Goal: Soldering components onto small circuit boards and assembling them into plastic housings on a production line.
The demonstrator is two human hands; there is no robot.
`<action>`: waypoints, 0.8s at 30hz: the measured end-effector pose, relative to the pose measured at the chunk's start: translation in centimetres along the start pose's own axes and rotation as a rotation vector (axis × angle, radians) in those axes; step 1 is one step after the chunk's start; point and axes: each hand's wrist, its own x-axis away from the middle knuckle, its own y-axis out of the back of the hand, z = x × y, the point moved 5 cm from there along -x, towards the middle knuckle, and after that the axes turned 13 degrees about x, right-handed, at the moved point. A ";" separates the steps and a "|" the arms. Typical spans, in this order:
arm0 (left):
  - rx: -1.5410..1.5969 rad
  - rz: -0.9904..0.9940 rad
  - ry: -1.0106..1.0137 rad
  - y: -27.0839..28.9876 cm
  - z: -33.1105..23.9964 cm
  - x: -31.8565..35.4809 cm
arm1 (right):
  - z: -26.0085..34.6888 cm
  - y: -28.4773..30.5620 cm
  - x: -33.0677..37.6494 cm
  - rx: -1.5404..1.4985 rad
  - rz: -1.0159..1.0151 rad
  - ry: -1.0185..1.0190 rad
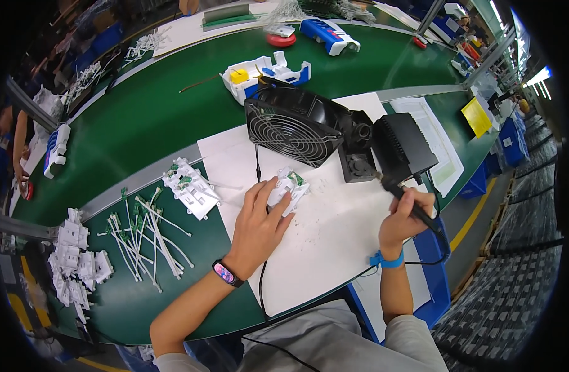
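Observation:
My left hand (258, 226) lies on a small white plastic part (289, 187) with a green circuit board on it, fingers spread over it, pressing it onto the white sheet (334, 235). My right hand (403, 218) is closed around the black handle of a soldering iron (415, 208), whose tip points up toward the black soldering station (402, 149). The iron's cord runs down past my wrist, which wears a blue strap.
A black fan (291, 127) stands behind the part. Left of the sheet lie white cable pieces (145, 239), a white part tray (190, 188) and a pile of white parts (76, 266). A green conveyor belt (154, 111) carries a white-blue housing (266, 73). Papers (434, 139) lie right.

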 end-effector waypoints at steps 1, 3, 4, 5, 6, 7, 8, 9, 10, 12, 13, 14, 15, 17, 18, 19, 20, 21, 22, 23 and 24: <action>0.003 0.004 0.006 0.0 0.1 0.1 | -0.1 0.2 -0.8 0.010 -0.022 -0.041; 0.022 0.000 0.008 -0.1 0.2 0.2 | -0.9 0.6 -2.4 0.039 -0.070 -0.080; 0.038 0.000 0.016 -0.1 0.3 0.2 | -1.4 0.8 -2.9 0.072 -0.073 -0.080; 0.039 -0.004 0.015 -0.1 0.4 0.3 | -1.7 0.8 -3.3 0.071 -0.073 -0.076; 0.041 -0.003 0.014 -0.1 0.4 0.3 | -1.9 0.6 -3.6 0.116 -0.044 -0.061; 0.041 -0.003 0.015 -0.1 0.4 0.4 | -2.0 0.3 -3.9 0.160 -0.014 -0.046; 0.042 -0.005 0.014 -0.1 0.4 0.4 | -2.3 0.1 -4.0 0.160 -0.014 -0.043; 0.039 -0.010 0.005 -0.1 0.3 0.4 | -2.5 -0.4 -4.1 0.187 0.009 -0.002; 0.034 -0.015 -0.004 -0.1 0.2 0.3 | -2.5 -0.9 -4.3 0.214 0.031 0.039; 0.042 -0.014 0.003 -0.1 0.3 0.4 | -1.8 -2.9 -4.7 0.232 0.112 0.005; 0.055 -0.012 0.007 -0.2 0.4 0.5 | -1.7 -3.9 -4.8 0.244 0.177 -0.026; 0.053 -0.013 0.007 -0.2 0.5 0.6 | -1.3 -5.1 -5.0 0.227 0.281 -0.153; 0.064 -0.012 0.010 -0.2 0.6 0.7 | -1.5 -6.2 -5.0 0.187 0.351 -0.180; 0.072 -0.012 0.013 -0.2 0.7 0.9 | -2.9 -8.4 -4.5 0.219 0.464 -0.213; 0.074 -0.014 0.015 -0.2 0.7 1.0 | -2.7 -8.6 -4.3 0.287 0.449 -0.092; 0.075 -0.016 0.017 -0.2 0.8 1.1 | -2.3 -8.7 -4.0 0.354 0.432 0.028; 0.065 -0.021 0.024 -0.2 0.9 1.2 | -2.1 -8.7 -3.7 0.405 0.446 0.040; 0.075 -0.037 0.014 -0.2 0.9 1.3 | -2.3 -8.7 -3.8 0.339 0.402 0.043; 0.084 -0.053 0.005 -0.4 0.9 1.3 | -3.0 -8.7 -4.1 0.273 0.360 0.043; 0.088 -0.057 -0.011 -0.6 0.7 1.2 | -4.6 -8.4 -4.6 0.183 0.350 0.035; 0.079 -0.050 -0.012 -0.7 0.9 1.2 | -5.4 -8.3 -4.9 0.165 0.439 -0.157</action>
